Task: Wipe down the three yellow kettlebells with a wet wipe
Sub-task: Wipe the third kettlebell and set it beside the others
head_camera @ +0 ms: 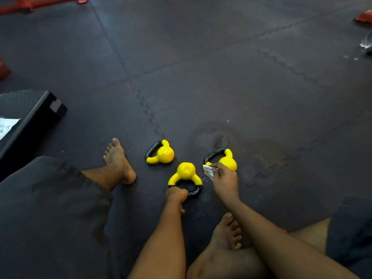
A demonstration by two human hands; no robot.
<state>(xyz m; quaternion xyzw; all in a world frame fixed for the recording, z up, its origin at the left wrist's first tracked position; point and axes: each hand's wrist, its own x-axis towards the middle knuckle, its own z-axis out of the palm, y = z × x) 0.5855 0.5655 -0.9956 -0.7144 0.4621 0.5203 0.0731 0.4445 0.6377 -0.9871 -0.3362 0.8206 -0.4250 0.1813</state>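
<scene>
Person, viewed from above: loose dark grey shorts (52, 208), knee-length, cloth creased; forearms (167, 238), left hand (176, 195), right hand (225, 180) and feet (118, 160) bare.

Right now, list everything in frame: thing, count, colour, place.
Glossy kettlebells with black handles: 3, yellow, on the floor ahead: left kettlebell, middle kettlebell, right kettlebell.
Crumpled wet wipe: 1, white, by the right kettlebell.
Interlocking rubber floor mats: several, dark grey, whole floor.
Low platform: 1, black, far left.
Paper sheet: 1, white, on the platform.
Metal frame: 1, red, top left corner.
Bare feet: 2, one left of the left kettlebell, one at bottom centre.
Left hand: grips the middle kettlebell's handle.
Right hand: pinches the wet wipe.
</scene>
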